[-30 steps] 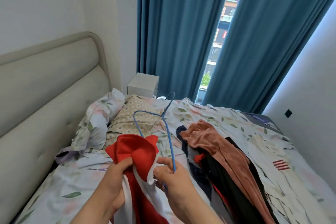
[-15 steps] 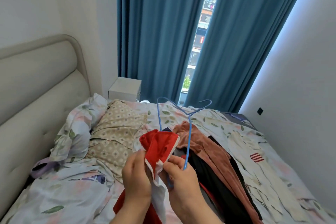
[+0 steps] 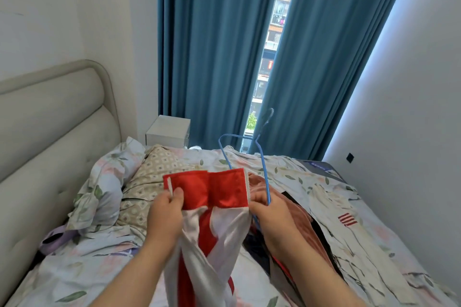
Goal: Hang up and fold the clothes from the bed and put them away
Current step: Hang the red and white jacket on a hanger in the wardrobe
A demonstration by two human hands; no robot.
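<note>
Obs.: red-and-white garment (image 3: 212,198) is held up above the bed (image 3: 74,269), in front of the person, centre of the view. Its red top band is stretched flat between the two hands, band axis left to right, band edge uppermost. The rest of the garment, white panels with a red strip, hangs from the band toward the lower edge of the view, so its long axis runs top to bottom. Left hand (image 3: 166,217) pinches the band's left end between thumb and fingers. Right hand (image 3: 270,212) has its fingers curled round the band's right end and also round a blue wire hanger (image 3: 264,169). From that hand one straight wire rises up and away, with the hook at the far top pointing toward the window; one shoulder bend passes behind the band. A pile of clothes (image 3: 303,222), rust-coloured piece on top, lies on the bed just right of the right hand. Beyond the garment: patterned pillow (image 3: 154,177), white nightstand (image 3: 168,131), blue curtains (image 3: 212,57).
</note>
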